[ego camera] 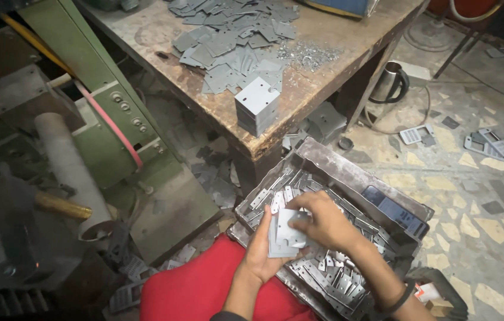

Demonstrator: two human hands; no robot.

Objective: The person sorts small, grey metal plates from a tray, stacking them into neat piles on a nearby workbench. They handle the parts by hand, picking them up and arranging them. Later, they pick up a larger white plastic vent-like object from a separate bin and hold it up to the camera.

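Item: a small stack of flat grey metal plates [287,235], held over the metal tray [347,169] of loose stamped pieces at your knees. Your left hand [262,249] is closed around the stack from below; your right hand [323,223] grips its upper edge. On the wooden workbench [323,83]: another squared stack of plates [256,105] at the near corner, before a loose heap of plates [234,41].
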